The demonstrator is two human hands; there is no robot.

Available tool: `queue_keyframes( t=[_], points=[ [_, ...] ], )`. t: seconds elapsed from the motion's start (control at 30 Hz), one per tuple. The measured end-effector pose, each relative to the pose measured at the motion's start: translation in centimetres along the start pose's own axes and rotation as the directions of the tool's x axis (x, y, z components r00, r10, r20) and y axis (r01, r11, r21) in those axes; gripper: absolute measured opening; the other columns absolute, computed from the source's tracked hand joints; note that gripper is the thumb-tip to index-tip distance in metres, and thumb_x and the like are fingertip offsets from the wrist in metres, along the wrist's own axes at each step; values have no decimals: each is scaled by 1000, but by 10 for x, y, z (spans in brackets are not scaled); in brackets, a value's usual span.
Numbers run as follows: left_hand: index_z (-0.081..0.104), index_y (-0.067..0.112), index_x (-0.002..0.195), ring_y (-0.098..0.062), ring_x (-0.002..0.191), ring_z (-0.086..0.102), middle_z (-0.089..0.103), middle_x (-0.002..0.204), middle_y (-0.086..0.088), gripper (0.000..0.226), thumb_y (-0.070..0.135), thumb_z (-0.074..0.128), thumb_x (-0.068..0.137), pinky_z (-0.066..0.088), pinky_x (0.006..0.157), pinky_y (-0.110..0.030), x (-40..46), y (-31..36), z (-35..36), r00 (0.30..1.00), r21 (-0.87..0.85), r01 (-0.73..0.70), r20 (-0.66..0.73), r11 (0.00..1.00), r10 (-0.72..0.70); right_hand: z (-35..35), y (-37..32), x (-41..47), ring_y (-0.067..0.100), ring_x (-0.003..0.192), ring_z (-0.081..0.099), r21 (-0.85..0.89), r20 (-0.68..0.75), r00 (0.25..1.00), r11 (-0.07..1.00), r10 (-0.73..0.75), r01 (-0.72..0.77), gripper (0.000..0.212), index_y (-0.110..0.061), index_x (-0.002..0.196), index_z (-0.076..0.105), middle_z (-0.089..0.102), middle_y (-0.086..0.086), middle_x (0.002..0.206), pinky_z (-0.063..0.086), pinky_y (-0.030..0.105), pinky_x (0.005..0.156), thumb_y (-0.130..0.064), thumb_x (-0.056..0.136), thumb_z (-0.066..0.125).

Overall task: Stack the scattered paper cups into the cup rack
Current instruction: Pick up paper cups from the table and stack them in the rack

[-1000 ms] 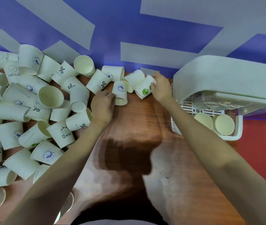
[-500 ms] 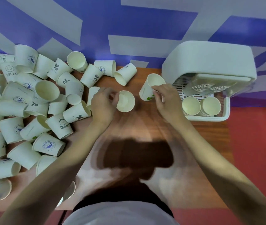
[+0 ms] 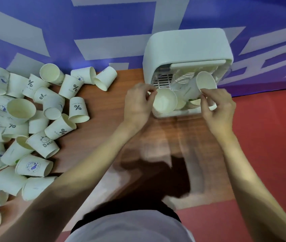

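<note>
The cup rack [image 3: 187, 48] stands at the far edge of the wooden table [image 3: 103, 137], and scattered cups [image 3: 39, 119] lie well to its left. At its open front, the left hand [image 3: 137, 105] grips one cup [image 3: 165, 101] and the right hand [image 3: 217, 107] pinches another cup [image 3: 203, 84]. The placing step is in hand, I think; next each cup must go mouth-up into the stacks inside.

I count one white cup rack [image 3: 187, 46] on the bench [image 3: 114, 137], two hands, each holding one paper cup, left [image 3: 164, 100] and right [image 3: 206, 81], and roughly thirty loose cups [image 3: 25, 119] heaped at the left.
</note>
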State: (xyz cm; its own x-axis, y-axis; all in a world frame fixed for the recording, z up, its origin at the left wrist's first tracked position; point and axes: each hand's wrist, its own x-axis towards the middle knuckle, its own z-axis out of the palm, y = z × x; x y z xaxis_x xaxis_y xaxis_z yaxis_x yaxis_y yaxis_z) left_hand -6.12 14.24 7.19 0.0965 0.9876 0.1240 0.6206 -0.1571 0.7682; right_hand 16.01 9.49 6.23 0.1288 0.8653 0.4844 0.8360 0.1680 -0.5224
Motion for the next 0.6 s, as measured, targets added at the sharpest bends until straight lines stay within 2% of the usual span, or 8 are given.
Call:
queue_keyframes(
  t=[0.1,0.2,0.4,0.53,0.6],
  points=[
    [71,11,89,-20,74,61,67,87,-6,9,13,63,86,49,70,-36,14,23,22,998,4,-63,-10,998,63,-4,16,2,31,80,60,-34,-76,994,997,72,-75,16,-3,98,71,71,11,88,44,38,75,-2,85,62],
    [70,10,90,-22,81,60,66,90,-7,10,13,61,87,47,73,-34,24,34,41,996,33,-94,1,995,94,-1,28,2,35,79,61,-42,-80,993,995,90,-94,17,-3,98,72,71,13,88,47,43,74,0,84,62],
    [70,10,94,-24,88,60,67,95,-8,14,15,59,89,40,76,-31,33,33,68,998,105,-55,48,993,50,14,49,-1,34,77,59,-79,16,996,993,85,-83,19,-3,97,72,69,12,83,44,38,74,1,82,61],
    [70,11,96,-22,92,59,67,95,-7,15,15,58,89,30,72,-21,36,26,75,999,157,-25,51,987,17,23,60,-4,32,79,58,-105,98,988,989,116,-105,19,-5,96,72,68,12,84,36,30,75,0,82,61],
    [70,12,95,-22,92,58,67,96,-7,14,15,58,89,33,74,-22,36,24,77,999,177,-11,49,984,2,27,62,-5,33,82,59,-114,145,983,988,115,-99,19,-4,97,73,68,13,86,37,32,76,0,83,61]
  ],
)
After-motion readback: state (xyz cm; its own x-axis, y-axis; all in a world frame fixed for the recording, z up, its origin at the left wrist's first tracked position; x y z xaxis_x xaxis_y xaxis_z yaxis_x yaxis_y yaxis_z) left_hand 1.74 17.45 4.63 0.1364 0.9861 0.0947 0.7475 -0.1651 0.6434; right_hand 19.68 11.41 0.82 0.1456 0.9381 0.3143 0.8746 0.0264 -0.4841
